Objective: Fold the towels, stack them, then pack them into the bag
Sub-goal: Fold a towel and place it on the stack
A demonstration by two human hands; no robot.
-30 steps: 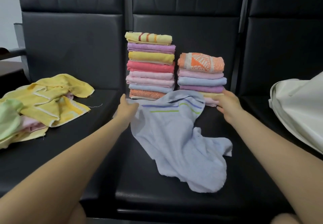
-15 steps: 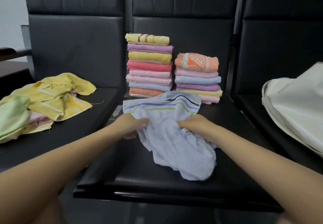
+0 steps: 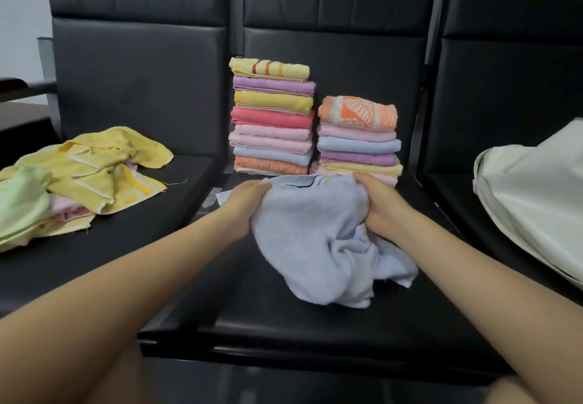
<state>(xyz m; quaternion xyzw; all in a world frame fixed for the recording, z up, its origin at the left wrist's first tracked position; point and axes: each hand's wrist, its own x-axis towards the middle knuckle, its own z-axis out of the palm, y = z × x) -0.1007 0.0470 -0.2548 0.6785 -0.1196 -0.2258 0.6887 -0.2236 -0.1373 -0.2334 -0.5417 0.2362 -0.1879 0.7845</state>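
Both hands, left hand (image 3: 249, 201) and right hand (image 3: 380, 205), grip the blue towel (image 3: 315, 246). It looks soft and floppy; best held by its corners.

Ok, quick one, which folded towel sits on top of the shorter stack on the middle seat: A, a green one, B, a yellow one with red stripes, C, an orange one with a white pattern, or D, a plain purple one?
C: the shorter stack, right of the taller stack, is topped by the orange patterned towel; the yellow striped towel tops the taller one.
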